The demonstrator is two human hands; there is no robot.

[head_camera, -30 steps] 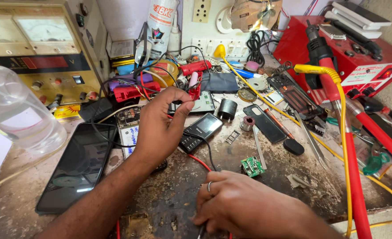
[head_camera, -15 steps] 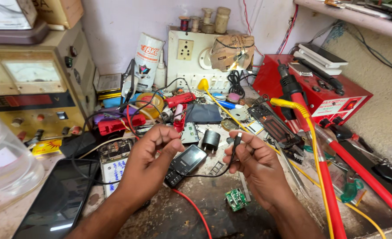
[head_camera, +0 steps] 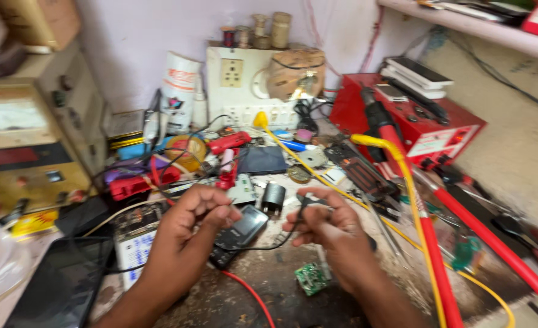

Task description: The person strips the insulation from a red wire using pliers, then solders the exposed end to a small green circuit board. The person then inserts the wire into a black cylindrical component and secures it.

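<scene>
Now left hand (head_camera: 197,214), right hand (head_camera: 325,223) pinch black wire (head_camera: 263,245).

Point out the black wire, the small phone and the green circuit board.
black wire (head_camera: 263,246), head view, sagging middle.
small phone (head_camera: 239,234), head view, its face.
green circuit board (head_camera: 311,279), head view, board centre.

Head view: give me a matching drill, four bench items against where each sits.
Items:
1. thin black wire
2. small green circuit board
3. dark keypad phone
4. red metal box

Places:
A. back right of bench
B. strung between both hands
C. on the bench under the right wrist
D. on the bench just right of the left hand

Pairs: 1-B, 2-C, 3-D, 4-A
</scene>
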